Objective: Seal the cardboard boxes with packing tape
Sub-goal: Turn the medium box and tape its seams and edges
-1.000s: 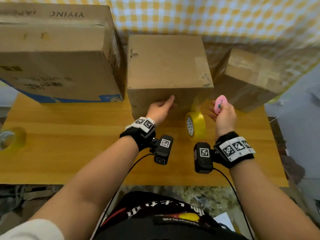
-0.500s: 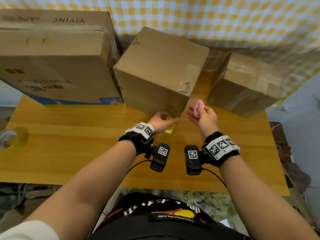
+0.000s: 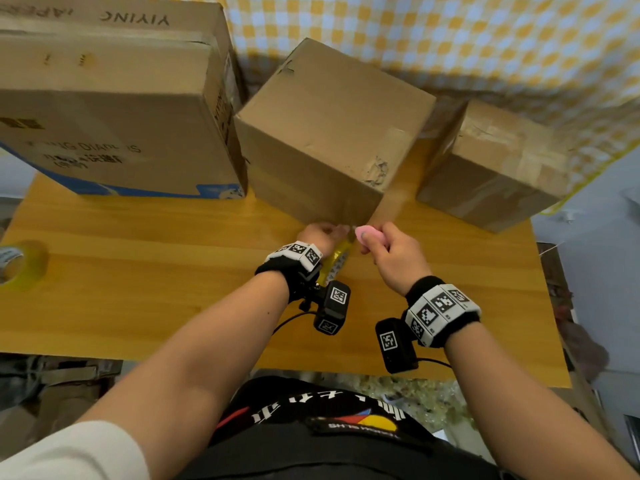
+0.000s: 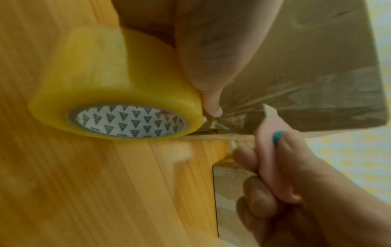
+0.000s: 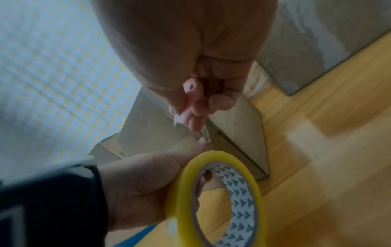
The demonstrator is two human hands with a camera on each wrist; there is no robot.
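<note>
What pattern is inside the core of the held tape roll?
Dark triangles on white, inside the tape roll; clearest in the left wrist view.

This looks like an improvised packing corner in a home or small back room rather than a warehouse. A honey-coloured wooden plank table [image 3: 138, 306] stands against a hanging yellow-and-white checked cloth [image 3: 485, 46] that serves as a backdrop across the far side. Three worn brown cardboard boxes crowd the far edge: a large printed carton with a blue stripe [image 3: 114, 133] on the left, a plain one [image 3: 329, 133] in the middle, a heavily taped small one [image 3: 491, 168] on the right. A spare roll of yellowish clear tape [image 3: 17, 265] lies at the near left edge. Clutter shows beneath the table.
</note>
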